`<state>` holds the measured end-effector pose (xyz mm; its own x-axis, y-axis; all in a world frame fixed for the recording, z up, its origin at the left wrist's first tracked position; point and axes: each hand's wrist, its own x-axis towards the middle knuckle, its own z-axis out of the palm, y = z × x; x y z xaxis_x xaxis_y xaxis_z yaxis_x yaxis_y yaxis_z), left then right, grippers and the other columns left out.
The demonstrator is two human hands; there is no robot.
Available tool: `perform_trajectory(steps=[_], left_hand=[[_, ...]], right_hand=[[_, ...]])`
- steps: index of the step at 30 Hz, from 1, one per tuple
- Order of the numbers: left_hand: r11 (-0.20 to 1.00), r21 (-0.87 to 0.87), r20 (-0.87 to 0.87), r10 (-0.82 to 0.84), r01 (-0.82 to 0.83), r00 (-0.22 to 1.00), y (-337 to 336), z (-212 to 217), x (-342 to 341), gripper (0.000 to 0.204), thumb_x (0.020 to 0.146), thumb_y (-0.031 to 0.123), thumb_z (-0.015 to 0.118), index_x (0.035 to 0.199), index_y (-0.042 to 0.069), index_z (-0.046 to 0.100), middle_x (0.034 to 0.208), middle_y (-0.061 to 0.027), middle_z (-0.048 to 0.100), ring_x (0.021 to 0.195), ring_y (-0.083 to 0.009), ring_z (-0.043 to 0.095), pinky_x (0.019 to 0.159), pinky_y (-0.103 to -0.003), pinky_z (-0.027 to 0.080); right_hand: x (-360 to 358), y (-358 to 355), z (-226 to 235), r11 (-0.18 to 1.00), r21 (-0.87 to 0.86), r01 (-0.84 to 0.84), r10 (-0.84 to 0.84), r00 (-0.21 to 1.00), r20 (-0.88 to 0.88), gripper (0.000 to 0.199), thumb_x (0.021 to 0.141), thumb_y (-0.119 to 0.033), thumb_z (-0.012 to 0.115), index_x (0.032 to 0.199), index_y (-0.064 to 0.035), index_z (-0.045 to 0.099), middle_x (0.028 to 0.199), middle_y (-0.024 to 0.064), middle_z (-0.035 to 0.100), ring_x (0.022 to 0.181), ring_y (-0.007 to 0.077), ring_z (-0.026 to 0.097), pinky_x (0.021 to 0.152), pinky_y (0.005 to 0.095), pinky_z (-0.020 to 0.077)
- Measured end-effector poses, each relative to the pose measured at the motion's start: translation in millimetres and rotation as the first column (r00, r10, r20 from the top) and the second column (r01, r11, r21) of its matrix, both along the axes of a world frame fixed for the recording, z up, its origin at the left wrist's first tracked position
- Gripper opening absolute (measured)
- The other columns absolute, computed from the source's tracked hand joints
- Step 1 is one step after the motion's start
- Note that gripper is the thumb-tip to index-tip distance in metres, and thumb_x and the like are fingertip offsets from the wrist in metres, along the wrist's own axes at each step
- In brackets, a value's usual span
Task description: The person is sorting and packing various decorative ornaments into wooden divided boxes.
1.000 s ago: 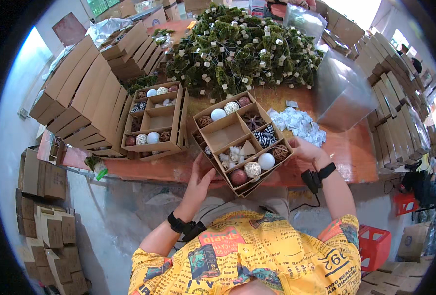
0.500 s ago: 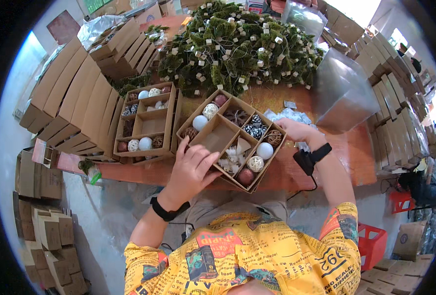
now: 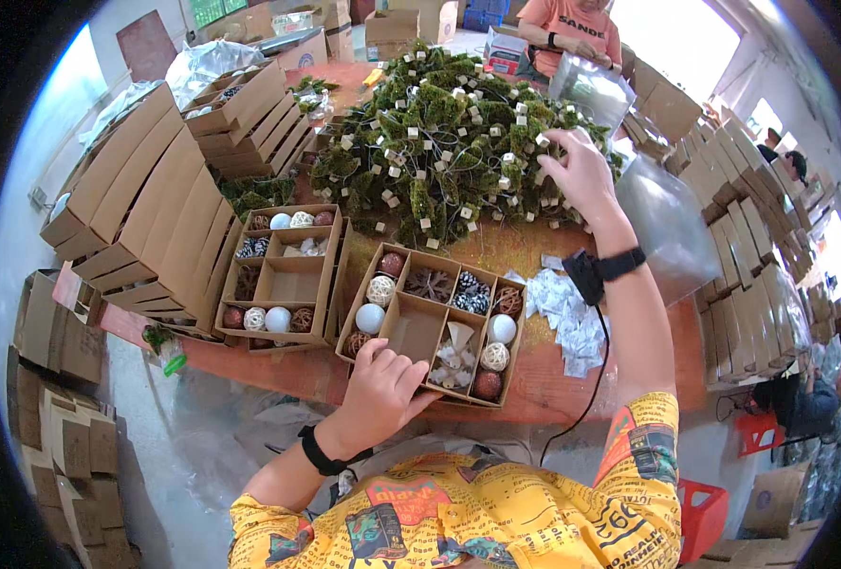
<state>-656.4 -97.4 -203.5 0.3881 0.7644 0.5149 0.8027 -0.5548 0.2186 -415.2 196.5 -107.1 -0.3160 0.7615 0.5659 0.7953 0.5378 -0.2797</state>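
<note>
My left hand [image 3: 379, 391] grips the near wall of a divided cardboard box [image 3: 427, 381], its fingers over the rim by the large bare compartment. Around that compartment sit brown, white and woven balls, black-and-white pinecones, a brown snowflake-like ornament and small pale pieces. Farther off, my right hand [image 3: 583, 178] hangs over the right side of a heap of green mossy bundles [image 3: 439, 142] with small wooden cubes on strings. Its thumb and forefinger are apart, with nothing visible between them. Left of the box lies a similar divided box [image 3: 292, 284].
Stacked cardboard boxes [image 3: 145, 209] line the table's left side. Small white packets [image 3: 567, 318] lie right of the box, with clear plastic sheets [image 3: 667, 228] beyond. A cord runs from my right wrist. Across the table is another person in an orange shirt [image 3: 577, 38].
My right hand has left the box's right corner and reached forward over the mossy heap. The box has turned straighter and lies nearer me, with my left hand still at its near edge.
</note>
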Motion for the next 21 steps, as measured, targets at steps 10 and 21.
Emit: perform_trajectory(steps=[10, 21], left_hand=[[0.999, 0.025, 0.169, 0.028, -0.032, 0.985, 24, 60, -19, 0.033, 0.074, 0.028, 0.072, 0.089, 0.003, 0.058, 0.084, -0.0125, 0.056, 0.083, -0.0320, 0.055, 0.072, -0.040, 0.046], [0.984, -0.173, 0.277, 0.018, 0.031, 0.961, 130, 97, -10, 0.030, 0.078, 0.019, 0.068, 0.099, -0.001, 0.060, 0.080, -0.0133, 0.060, 0.074, -0.0266, 0.059, 0.067, -0.036, 0.047]], right_hand=[[-36, 75, -17, 0.978, -0.163, -0.131, 0.152, 0.981, 0.124, 0.033, 0.069, -0.017, 0.068, 0.101, -0.0085, 0.063, 0.105, 0.0202, 0.056, 0.100, 0.0347, 0.055, 0.089, 0.0385, 0.0438], [-18, 13, -56, 0.939, -0.070, -0.337, 0.305, 0.908, -0.288, 0.024, 0.067, -0.015, 0.069, 0.089, -0.0059, 0.064, 0.080, 0.0091, 0.063, 0.072, 0.0225, 0.060, 0.069, 0.0324, 0.0479]])
